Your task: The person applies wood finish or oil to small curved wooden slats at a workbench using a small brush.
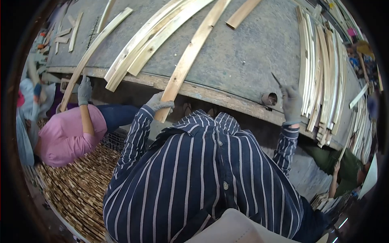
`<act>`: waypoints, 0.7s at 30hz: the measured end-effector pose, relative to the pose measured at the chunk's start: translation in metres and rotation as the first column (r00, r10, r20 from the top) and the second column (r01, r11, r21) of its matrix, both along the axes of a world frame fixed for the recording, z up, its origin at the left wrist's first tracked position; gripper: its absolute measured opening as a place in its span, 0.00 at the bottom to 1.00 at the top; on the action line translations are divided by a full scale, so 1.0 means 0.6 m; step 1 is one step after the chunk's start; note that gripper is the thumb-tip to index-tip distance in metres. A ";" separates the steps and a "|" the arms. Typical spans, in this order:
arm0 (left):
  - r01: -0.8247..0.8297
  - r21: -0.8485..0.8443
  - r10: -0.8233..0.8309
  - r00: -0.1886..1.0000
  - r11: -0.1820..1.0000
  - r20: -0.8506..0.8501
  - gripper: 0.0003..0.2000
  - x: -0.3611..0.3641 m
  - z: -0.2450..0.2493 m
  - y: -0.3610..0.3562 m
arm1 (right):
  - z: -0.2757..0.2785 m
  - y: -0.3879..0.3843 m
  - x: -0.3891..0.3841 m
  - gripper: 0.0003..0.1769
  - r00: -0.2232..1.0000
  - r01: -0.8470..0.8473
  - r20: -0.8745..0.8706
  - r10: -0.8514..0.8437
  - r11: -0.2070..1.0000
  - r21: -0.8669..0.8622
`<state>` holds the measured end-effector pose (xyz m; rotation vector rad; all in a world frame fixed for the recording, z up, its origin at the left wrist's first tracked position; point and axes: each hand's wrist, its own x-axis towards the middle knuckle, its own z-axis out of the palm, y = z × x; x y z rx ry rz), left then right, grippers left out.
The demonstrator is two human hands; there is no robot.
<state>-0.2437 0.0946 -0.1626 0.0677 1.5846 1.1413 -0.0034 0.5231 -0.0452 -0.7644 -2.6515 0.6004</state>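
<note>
My left hand (160, 103), in a grey glove, is closed around the near end of a long wooden strip (190, 52). The strip reaches over the table's front edge and runs away across the tabletop, with a few dark knots along it. Above the table's right part is my gloved right hand (291, 104), its fingers wrapped round a thin, dark, pointed tool (276, 79). The tool's tip points away and to the left; its handle is hidden in the glove. Just left of that hand is a small round holder (268, 99) with a dark inside, at the table edge.
Several pale wooden strips (150, 42) lie left of mine, some overhanging the grey table (247, 56). A dense row of strips (320, 73) lies right. A person in pink (73, 135) handles another strip (91, 50) at left. Stacked wood pieces (81, 186) lie behind them.
</note>
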 end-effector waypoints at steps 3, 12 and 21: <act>-0.095 0.170 0.092 0.995 0.981 0.023 0.25 0.021 0.003 0.002 | 0.036 0.039 0.036 0.09 0.980 0.029 0.190 -0.064 0.984 0.178; -0.020 0.496 -0.134 0.953 0.868 0.273 0.30 0.061 0.019 -0.005 | 0.039 0.071 0.089 0.09 0.968 0.056 0.238 -0.074 0.995 0.082; -0.153 0.568 -0.332 0.679 0.809 0.655 0.27 0.092 0.042 0.141 | 0.042 0.065 0.080 0.08 0.900 0.012 0.432 -0.067 0.992 0.129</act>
